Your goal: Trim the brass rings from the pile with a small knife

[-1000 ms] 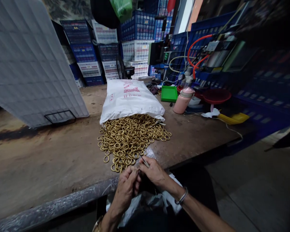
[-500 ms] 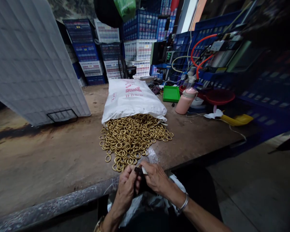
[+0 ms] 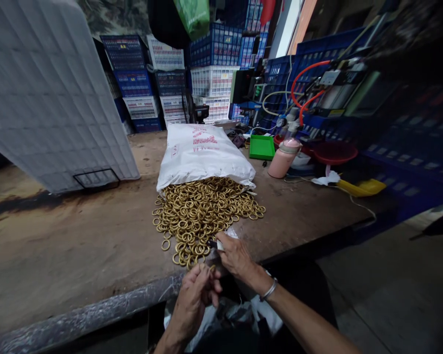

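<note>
Gold-coloured metal rings [image 3: 201, 211] lie heaped on the table, spilling from the mouth of a white woven sack [image 3: 206, 152] with red print. My left hand [image 3: 197, 290] is just past the table's front edge, pinching one brass ring [image 3: 212, 268] between thumb and fingers. Closed around a small tool with a dark tip and a whitish body [image 3: 214, 244], my right hand [image 3: 238, 258] is at the near side of the heap. The tool's kind cannot be made out. Its dark tip points left over the nearest rings.
A pink bottle [image 3: 283, 160], a green tray [image 3: 262, 147] and a yellow scoop [image 3: 362, 187] are on the right. A pale ribbed panel [image 3: 59, 98] stands at left. Stacked crates [image 3: 133, 81] line the back. A machine with red hoses [image 3: 332, 88] is at upper right.
My hands have come apart. The right hand has moved forward with the tool to the rings, while the left has dropped slightly nearer, a brass ring now showing in its fingers.
</note>
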Demonstrator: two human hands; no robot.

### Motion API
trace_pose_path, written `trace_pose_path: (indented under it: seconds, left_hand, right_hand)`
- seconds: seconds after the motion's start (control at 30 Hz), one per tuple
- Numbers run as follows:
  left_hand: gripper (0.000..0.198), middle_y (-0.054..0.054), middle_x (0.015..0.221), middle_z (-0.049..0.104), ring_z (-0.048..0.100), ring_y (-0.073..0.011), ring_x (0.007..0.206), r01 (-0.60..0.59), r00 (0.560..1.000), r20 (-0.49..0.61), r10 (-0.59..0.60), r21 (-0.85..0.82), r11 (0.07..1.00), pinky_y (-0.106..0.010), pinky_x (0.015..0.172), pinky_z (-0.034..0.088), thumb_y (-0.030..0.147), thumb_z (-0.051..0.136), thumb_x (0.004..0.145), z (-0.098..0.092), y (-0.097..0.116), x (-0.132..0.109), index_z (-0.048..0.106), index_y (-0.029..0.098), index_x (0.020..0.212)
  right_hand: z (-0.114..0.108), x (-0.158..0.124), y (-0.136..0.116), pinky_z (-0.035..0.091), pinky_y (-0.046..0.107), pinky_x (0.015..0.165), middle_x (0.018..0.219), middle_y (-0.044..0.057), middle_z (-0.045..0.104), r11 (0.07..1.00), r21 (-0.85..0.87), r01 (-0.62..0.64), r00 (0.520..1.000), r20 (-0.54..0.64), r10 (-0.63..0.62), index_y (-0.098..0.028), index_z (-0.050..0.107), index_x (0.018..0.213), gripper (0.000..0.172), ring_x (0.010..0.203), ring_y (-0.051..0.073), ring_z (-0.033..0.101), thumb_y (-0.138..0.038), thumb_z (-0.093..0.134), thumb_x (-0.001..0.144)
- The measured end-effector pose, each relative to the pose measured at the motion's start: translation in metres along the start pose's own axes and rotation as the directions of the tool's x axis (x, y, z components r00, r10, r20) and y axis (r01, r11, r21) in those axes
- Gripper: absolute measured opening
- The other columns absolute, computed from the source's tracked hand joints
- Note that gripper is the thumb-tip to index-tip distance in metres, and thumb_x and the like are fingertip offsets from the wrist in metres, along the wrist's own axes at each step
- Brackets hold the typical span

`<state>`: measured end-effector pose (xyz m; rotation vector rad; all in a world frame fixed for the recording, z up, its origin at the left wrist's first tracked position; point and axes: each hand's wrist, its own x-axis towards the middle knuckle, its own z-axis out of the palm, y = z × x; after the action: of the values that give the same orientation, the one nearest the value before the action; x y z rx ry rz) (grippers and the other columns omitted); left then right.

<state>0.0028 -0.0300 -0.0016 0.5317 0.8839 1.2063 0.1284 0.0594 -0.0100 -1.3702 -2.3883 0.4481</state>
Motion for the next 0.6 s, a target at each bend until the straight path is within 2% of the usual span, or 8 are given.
trace_pose_path:
  seconds: [0.1, 0.2, 0.27, 0.33, 0.43, 0.5, 0.57, 0.6]
  left_hand:
    - [0.023, -0.007, 0.076, 0.060, 0.053, -0.0106, 0.057, -0.008, 1.000, -0.026, 0.007, -0.061, 0.998, -0.017, 0.041, 0.040, 0.035, 0.063, 0.072, -0.002, 0.002, 0.003, 0.056, 0.013, 0.073]
    - [0.019, -0.004, 0.072, 0.060, 0.052, -0.0104, 0.054, 0.024, 0.999, -0.020, -0.028, -0.149, 0.988, -0.018, 0.039, 0.039, 0.029, 0.063, 0.071, -0.003, 0.006, 0.004, 0.056, 0.015, 0.081]
    - [0.021, -0.003, 0.071, 0.059, 0.052, -0.0103, 0.054, 0.051, 0.999, 0.005, -0.051, -0.204, 0.978, -0.018, 0.040, 0.040, 0.029, 0.062, 0.072, -0.004, 0.009, 0.004, 0.057, 0.016, 0.087]
    - [0.020, -0.002, 0.070, 0.057, 0.052, -0.0099, 0.056, 0.083, 0.996, 0.010, -0.083, -0.247, 0.965, -0.019, 0.042, 0.041, 0.032, 0.061, 0.073, -0.005, 0.011, 0.005, 0.059, 0.014, 0.082]
    - [0.022, -0.002, 0.069, 0.055, 0.050, -0.0090, 0.057, 0.082, 0.995, -0.039, -0.096, -0.268, 0.960, -0.018, 0.043, 0.040, 0.034, 0.063, 0.071, -0.004, 0.013, 0.009, 0.057, 0.013, 0.067]
    - [0.024, 0.000, 0.065, 0.054, 0.048, -0.0081, 0.053, 0.041, 0.996, -0.064, -0.055, -0.200, 0.979, -0.016, 0.039, 0.037, 0.035, 0.065, 0.069, -0.001, 0.015, 0.012, 0.056, 0.013, 0.066]
    - [0.024, 0.002, 0.062, 0.053, 0.043, -0.0063, 0.046, -0.009, 0.995, -0.101, 0.001, -0.083, 0.997, -0.015, 0.036, 0.032, 0.037, 0.066, 0.068, 0.002, 0.016, 0.016, 0.055, 0.015, 0.071]
    - [0.024, 0.003, 0.060, 0.052, 0.040, -0.0053, 0.043, -0.037, 0.991, -0.131, 0.036, -0.006, 0.999, -0.015, 0.034, 0.030, 0.037, 0.065, 0.069, 0.002, 0.016, 0.018, 0.055, 0.016, 0.074]
  right_hand:
    - [0.005, 0.003, -0.008, 0.027, 0.023, 0.059, 0.078, 0.001, 0.059, 1.000, 0.003, 0.011, 0.999, 0.038, -0.011, -0.021, 0.050, 0.090, 0.022, 0.068, 0.014, 0.051, -0.011, 0.041, 0.073]
    - [0.009, 0.004, -0.012, 0.025, 0.024, 0.058, 0.077, 0.001, 0.059, 0.999, -0.052, -0.016, 0.998, 0.060, 0.019, -0.020, 0.051, 0.088, 0.021, 0.067, 0.014, 0.051, -0.011, 0.042, 0.072]
    - [0.011, 0.004, -0.012, 0.025, 0.024, 0.058, 0.076, 0.001, 0.058, 0.998, -0.066, -0.024, 0.998, 0.056, 0.028, -0.020, 0.051, 0.089, 0.023, 0.067, 0.014, 0.050, -0.010, 0.042, 0.070]
    - [0.012, 0.005, -0.009, 0.026, 0.024, 0.059, 0.076, 0.001, 0.057, 0.999, -0.038, -0.017, 0.999, 0.038, 0.019, -0.020, 0.051, 0.089, 0.024, 0.067, 0.014, 0.049, -0.008, 0.041, 0.070]
    - [0.010, 0.008, -0.005, 0.028, 0.023, 0.059, 0.074, 0.000, 0.055, 0.995, 0.092, -0.025, 1.000, -0.012, 0.026, -0.019, 0.051, 0.082, 0.019, 0.066, 0.012, 0.047, -0.008, 0.040, 0.070]
    - [0.006, 0.010, -0.003, 0.029, 0.022, 0.058, 0.067, -0.001, 0.051, 0.968, 0.240, -0.077, 0.996, -0.028, 0.086, -0.019, 0.049, 0.074, 0.010, 0.062, 0.011, 0.044, -0.014, 0.040, 0.074]
    - [0.001, 0.010, -0.003, 0.029, 0.021, 0.054, 0.059, -0.004, 0.044, 0.885, 0.433, -0.171, 0.983, 0.009, 0.186, -0.019, 0.046, 0.067, 0.013, 0.056, 0.010, 0.040, -0.023, 0.040, 0.078]
    - [-0.001, 0.010, -0.003, 0.029, 0.021, 0.051, 0.056, -0.005, 0.040, 0.813, 0.535, -0.229, 0.970, 0.057, 0.236, -0.019, 0.044, 0.065, 0.016, 0.052, 0.009, 0.037, -0.027, 0.040, 0.079]
